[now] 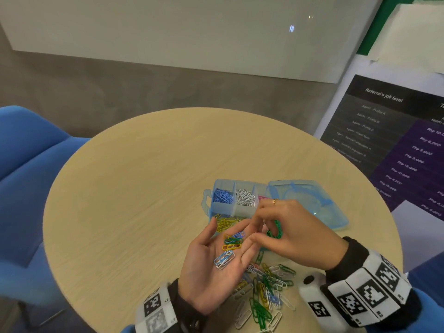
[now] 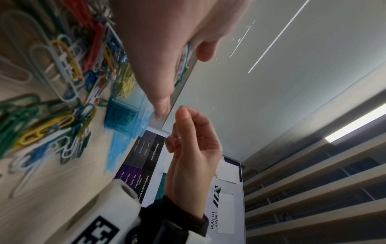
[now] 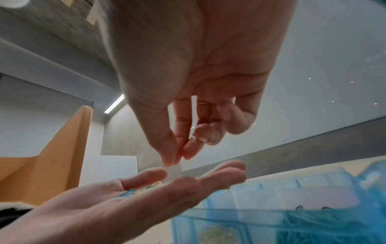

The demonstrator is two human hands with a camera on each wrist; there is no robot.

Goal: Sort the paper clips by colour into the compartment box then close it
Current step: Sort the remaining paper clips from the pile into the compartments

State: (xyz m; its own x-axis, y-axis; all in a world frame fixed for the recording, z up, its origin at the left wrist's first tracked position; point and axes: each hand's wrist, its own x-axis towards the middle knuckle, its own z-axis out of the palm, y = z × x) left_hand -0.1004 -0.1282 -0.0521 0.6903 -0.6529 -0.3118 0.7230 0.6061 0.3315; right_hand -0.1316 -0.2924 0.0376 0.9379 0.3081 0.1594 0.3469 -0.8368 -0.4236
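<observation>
My left hand (image 1: 230,233) lies palm up over the table, fingers relaxed, cradling several paper clips (image 1: 229,248) in blue, green, yellow and white. My right hand (image 1: 252,231) hovers just above its fingertips; in the right wrist view thumb and index (image 3: 177,156) meet with nothing visible between them. Behind them the pale blue compartment box (image 1: 211,207) stands open, its lid (image 1: 310,200) lying flat to the right. Blue clips (image 1: 223,195), white clips (image 1: 245,197), pink clips (image 1: 263,197), yellow clips (image 1: 227,223) and green clips (image 1: 275,229) fill separate compartments.
A loose pile of mixed clips (image 1: 264,289) lies on the round wooden table (image 1: 132,188) near its front edge, under my wrists. A blue chair (image 1: 28,164) stands to the left and a printed poster (image 1: 396,145) to the right.
</observation>
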